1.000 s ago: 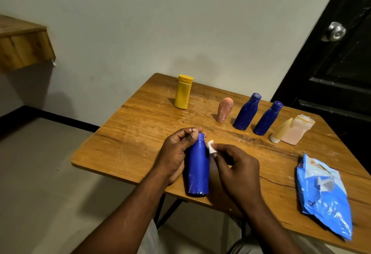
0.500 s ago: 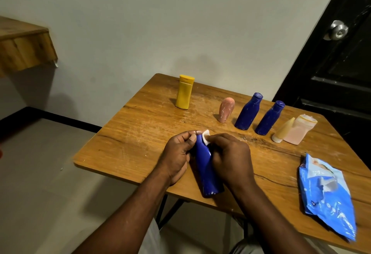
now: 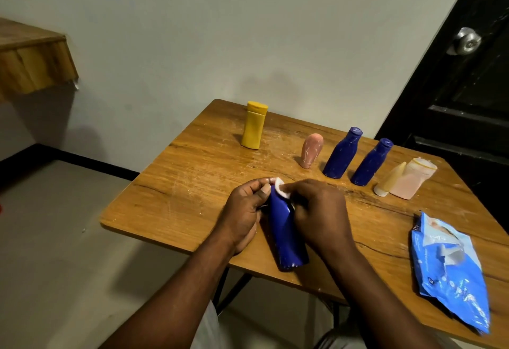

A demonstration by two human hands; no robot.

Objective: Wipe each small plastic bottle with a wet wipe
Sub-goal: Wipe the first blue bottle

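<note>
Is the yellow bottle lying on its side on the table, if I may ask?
No, the yellow bottle stands upright near the table's far corner.

Near bottle [image 3: 286, 233] deep blue; wipe [image 3: 281, 191] white; far bottle [image 3: 254, 128] yellow; table [image 3: 192, 183] brown woodgrain.

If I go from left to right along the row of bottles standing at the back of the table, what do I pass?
yellow bottle → peach-pink bottle → first dark blue bottle → second dark blue bottle → cream cone-shaped bottle → pale pink bottle
</note>
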